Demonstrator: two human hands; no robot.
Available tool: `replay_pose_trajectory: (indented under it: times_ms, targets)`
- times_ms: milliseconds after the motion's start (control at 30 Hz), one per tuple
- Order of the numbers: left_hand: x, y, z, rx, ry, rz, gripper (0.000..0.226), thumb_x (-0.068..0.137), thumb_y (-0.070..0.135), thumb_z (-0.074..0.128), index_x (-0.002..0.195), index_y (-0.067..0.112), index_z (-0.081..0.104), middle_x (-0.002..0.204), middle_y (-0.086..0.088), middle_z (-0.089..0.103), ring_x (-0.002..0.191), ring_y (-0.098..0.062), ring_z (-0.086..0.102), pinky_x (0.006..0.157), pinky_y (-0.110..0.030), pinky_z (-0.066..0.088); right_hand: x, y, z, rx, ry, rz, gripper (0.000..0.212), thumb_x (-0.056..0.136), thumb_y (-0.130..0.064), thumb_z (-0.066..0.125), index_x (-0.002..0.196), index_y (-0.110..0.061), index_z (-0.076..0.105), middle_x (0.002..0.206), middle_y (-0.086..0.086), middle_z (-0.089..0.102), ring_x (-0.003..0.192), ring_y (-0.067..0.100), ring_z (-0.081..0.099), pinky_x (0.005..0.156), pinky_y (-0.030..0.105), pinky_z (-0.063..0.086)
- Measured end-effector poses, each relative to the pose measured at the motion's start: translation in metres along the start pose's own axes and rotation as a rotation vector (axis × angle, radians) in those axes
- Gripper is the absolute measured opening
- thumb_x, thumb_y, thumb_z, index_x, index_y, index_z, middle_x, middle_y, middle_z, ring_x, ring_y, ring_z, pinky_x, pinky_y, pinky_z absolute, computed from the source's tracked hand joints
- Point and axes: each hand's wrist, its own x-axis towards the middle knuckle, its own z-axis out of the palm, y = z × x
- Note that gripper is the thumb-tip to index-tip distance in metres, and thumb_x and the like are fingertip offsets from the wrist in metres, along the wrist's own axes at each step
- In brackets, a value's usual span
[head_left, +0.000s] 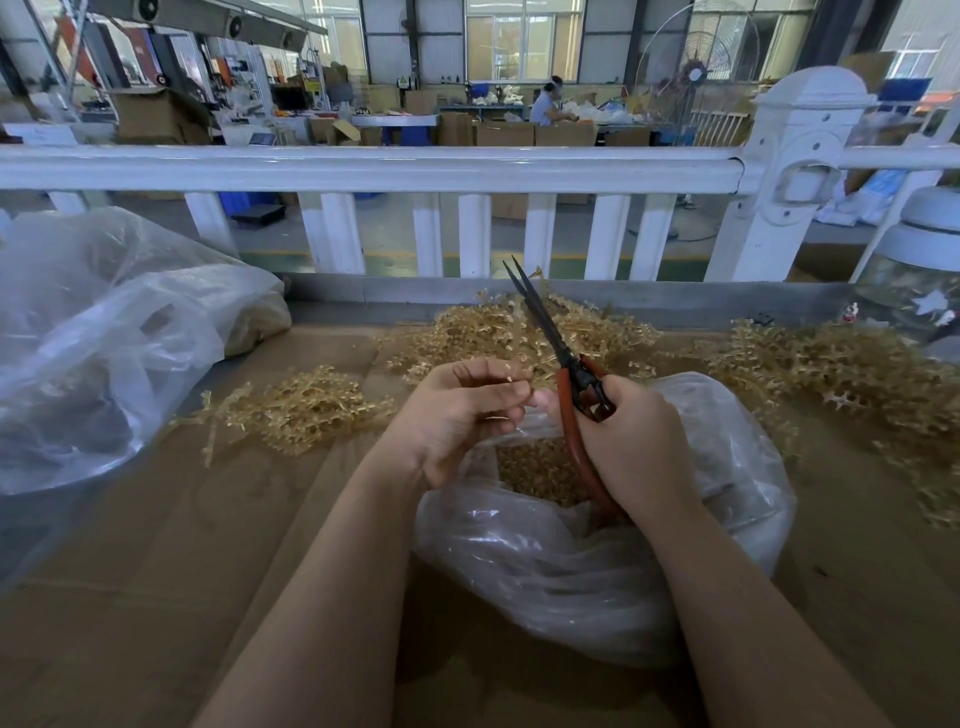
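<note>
Head view: the left hand (457, 415) pinches a small golden piece (511, 381) between curled fingers (493, 397), just beside the right hand (631, 441), whose fingers wrap the red handles of the scissors (563, 358), blades nearly closed and pointing up and away. Both hands hang over an open clear bag (571, 571) on the brown counter (156, 571), with loose golden bits (540, 470) inside it. Heaps of golden sprigs (306, 410) lie on the counter, a larger plastic bag (104, 338) sits at far left, and a white railing (363, 166) runs behind.
</note>
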Motion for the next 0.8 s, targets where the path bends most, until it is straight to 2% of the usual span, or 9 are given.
replay_pose_trajectory:
  times_ms: [100,200,300,433,633,800]
  targets:
    - [-0.0001,-0.0007,0.0012,0.038,0.001,0.042,0.018,0.083,-0.009,0.065,0.089,0.008,0.065,0.074,-0.007,0.07,0.06,-0.013,0.058,0.061,-0.021,0.052,0.0,-0.0003,-0.0008,0.036,-0.007,0.004,0.056,0.081,-0.068,0.064,0.071,-0.013,0.066,0.058,-0.001,0.064,0.056,0.012,0.061,0.054,0.033,0.052]
    - [-0.0012,-0.0002,0.0014,0.098,-0.002,0.087,0.022,0.082,-0.01,0.065,0.087,0.011,0.064,0.073,-0.006,0.069,0.059,-0.014,0.056,0.062,-0.023,0.05,-0.0006,-0.0013,-0.0009,0.049,-0.018,-0.001,0.055,0.077,-0.071,0.063,0.068,-0.017,0.065,0.056,-0.004,0.063,0.054,0.009,0.059,0.049,0.026,0.047]
    - [-0.0016,0.0004,0.0016,0.131,-0.016,0.12,0.018,0.083,-0.008,0.066,0.087,0.01,0.064,0.071,-0.004,0.071,0.059,-0.013,0.059,0.063,-0.024,0.052,-0.0004,-0.0007,-0.0014,0.059,-0.016,-0.004,0.05,0.079,-0.067,0.067,0.066,-0.019,0.064,0.054,-0.004,0.062,0.055,0.008,0.059,0.044,0.02,0.042]
    - [-0.0008,0.0002,0.0025,0.179,-0.004,0.151,0.008,0.087,0.002,0.067,0.085,0.009,0.065,0.072,-0.005,0.072,0.059,-0.011,0.062,0.063,-0.022,0.053,-0.0002,-0.0008,-0.0014,0.048,-0.018,-0.006,0.046,0.082,-0.062,0.07,0.066,-0.019,0.063,0.055,-0.004,0.063,0.053,0.01,0.06,0.049,0.027,0.046]
    - [0.0024,-0.0016,0.0043,0.14,0.177,0.202,0.006,0.087,0.007,0.069,0.082,0.009,0.069,0.07,-0.003,0.071,0.06,-0.01,0.061,0.061,-0.021,0.049,-0.0028,-0.0023,-0.0039,-0.004,-0.049,-0.04,0.049,0.074,-0.074,0.066,0.072,-0.025,0.062,0.063,-0.011,0.064,0.062,0.006,0.061,0.053,0.026,0.046]
    - [0.0021,0.0019,-0.0004,0.013,0.24,0.205,0.028,0.088,0.009,0.068,0.062,0.02,0.069,0.066,0.0,0.066,0.062,-0.01,0.056,0.062,-0.02,0.047,-0.0031,-0.0009,-0.0042,-0.17,-0.062,-0.116,0.049,0.075,-0.079,0.059,0.076,-0.031,0.052,0.065,-0.018,0.056,0.063,0.001,0.054,0.052,0.02,0.036]
